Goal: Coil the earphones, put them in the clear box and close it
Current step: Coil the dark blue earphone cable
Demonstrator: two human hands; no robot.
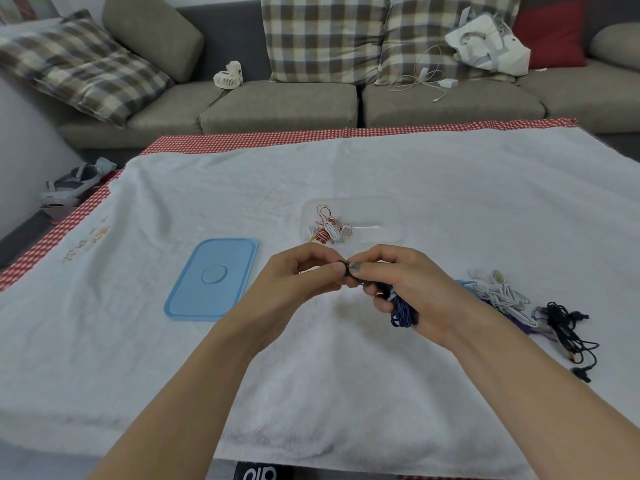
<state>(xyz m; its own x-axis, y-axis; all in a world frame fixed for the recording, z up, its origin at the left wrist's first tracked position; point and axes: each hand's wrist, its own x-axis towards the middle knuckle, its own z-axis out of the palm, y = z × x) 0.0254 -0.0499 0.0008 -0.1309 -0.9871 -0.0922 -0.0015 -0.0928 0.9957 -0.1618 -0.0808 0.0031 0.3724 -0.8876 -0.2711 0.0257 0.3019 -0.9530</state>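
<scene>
Soft, even indoor light falls on the white towel (346, 188), with only a faint shadow beneath the hands. Away from the towel, the sofa (277, 105) looks dimmer, slightly soft, and bowed by wide-angle distortion.

You are looking at a white towel (346, 358) over a red cloth with white dots (277, 136) along the table's far and left edges. The lid (213, 278) toward the left edge is light blue. The clear box (353, 220) holds red-and-white earphones (327, 226). Your right hand (412, 289) holds a dark blue coil (401, 311). Near the right edge lie white earphones (505, 294) and black earphones (568, 327). Beyond the far edge, the sofa (277, 105) is grey-brown, with brown, cream and grey checked cushions (325, 36) and one red cushion (550, 32).
</scene>
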